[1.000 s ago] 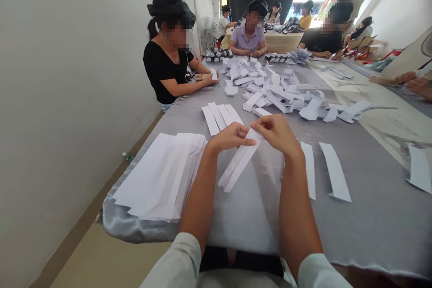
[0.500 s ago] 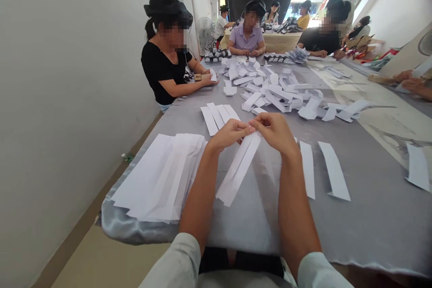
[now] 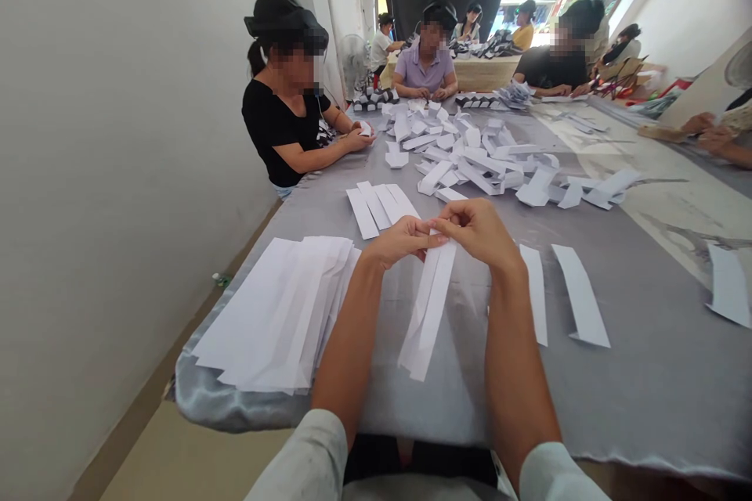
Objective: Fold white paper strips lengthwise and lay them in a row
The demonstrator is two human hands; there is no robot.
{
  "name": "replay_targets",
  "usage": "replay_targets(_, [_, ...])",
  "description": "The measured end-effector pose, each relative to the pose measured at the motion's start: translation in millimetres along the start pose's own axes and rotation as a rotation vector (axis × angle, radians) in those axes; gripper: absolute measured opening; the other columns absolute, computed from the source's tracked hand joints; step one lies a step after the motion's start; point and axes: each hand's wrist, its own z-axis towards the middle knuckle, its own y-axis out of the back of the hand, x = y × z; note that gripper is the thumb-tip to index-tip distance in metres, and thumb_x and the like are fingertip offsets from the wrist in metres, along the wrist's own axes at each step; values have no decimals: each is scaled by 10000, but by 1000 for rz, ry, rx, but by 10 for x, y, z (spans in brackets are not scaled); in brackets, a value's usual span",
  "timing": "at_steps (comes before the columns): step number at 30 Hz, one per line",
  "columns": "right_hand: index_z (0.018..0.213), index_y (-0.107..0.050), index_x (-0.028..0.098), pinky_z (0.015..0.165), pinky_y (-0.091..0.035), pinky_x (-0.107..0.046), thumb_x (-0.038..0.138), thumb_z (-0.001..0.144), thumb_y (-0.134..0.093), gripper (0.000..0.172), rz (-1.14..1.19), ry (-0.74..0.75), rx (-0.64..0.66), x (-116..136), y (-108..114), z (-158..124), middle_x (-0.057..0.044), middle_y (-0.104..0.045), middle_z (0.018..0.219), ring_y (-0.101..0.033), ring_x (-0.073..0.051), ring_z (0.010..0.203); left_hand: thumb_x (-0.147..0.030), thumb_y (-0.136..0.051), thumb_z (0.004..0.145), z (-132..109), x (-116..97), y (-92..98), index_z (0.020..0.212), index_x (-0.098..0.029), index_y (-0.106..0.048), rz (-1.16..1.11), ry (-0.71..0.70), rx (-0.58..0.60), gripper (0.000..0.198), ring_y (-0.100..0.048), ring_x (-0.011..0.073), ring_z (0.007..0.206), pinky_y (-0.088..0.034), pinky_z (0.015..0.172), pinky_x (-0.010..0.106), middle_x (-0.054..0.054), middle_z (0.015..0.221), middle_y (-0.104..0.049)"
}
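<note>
Folded white paper strip (image 3: 428, 305): mid-counter, long axis running far to near, far end between both hands, other end pointing toward the person. Grey cloth-covered counter (image 3: 658, 383), slightly sheened, carries a heap of folded paper pieces (image 3: 470, 160) far off, a stack of long paper sheets (image 3: 276, 313) at left, two loose strips (image 3: 580, 293) at right. Item: left hand (image 3: 403, 243), fingertips (image 3: 432, 239) lying across the strip, nearer its length. Item: right hand (image 3: 475, 233), fingers (image 3: 455, 223) curled in; both hands pinched together on the strip.
</note>
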Motion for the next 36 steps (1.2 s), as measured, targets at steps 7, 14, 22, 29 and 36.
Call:
replay_targets(7, [716, -734, 177, 552, -296, -292, 400, 886, -767, 282, -26, 47, -290, -104, 40, 28, 28, -492, 579, -396, -124, 568, -531, -893, 768, -45, -43, 19, 942, -121, -820, 52, 123, 162, 451, -710, 175, 748, -559, 693, 277, 113, 890, -774])
replay_targets(14, [820, -764, 159, 567, -369, -288, 398, 886, -757, 248, -68, 49, -788, -277, 261, -4, 14, -551, 629, -475, -143, 584, -543, -899, 765, -121, -50, 149, 992, -114, -838, 91, 213, 271, 489, -787, 252, 834, -609, 696, 305, 198, 1075, -804])
replay_targets(22, [827, -731, 164, 654, -495, -351, 454, 931, -710, 310, -202, 21, -1084, -205, 338, -40, -12, -567, 684, -568, -195, 657, -577, -863, 802, -113, 46, 281, 996, -106, -835, 101, 171, 145, 510, -792, 240, 829, -646, 731, 302, 218, 1064, -801])
replay_targets(29, [831, -695, 196, 622, -541, -382, 613, 970, -615, 447, -161, 0, -1215, -151, 303, -15, -32, -535, 694, -625, -243, 716, -481, -981, 667, 8, 100, 240, 931, -96, -784, -161, -38, -420, 506, -753, 198, 724, -650, 649, 308, 143, 968, -772])
replay_targets(36, [806, -673, 189, 367, -430, -260, 625, 748, -864, 479, 209, -112, -815, -153, 275, -14, 26, -554, 580, -526, -139, 451, -394, -1019, 602, 112, 60, 265, 886, -138, -693, -413, -312, -922, 503, -614, 81, 553, -528, 502, 205, -15, 729, -644])
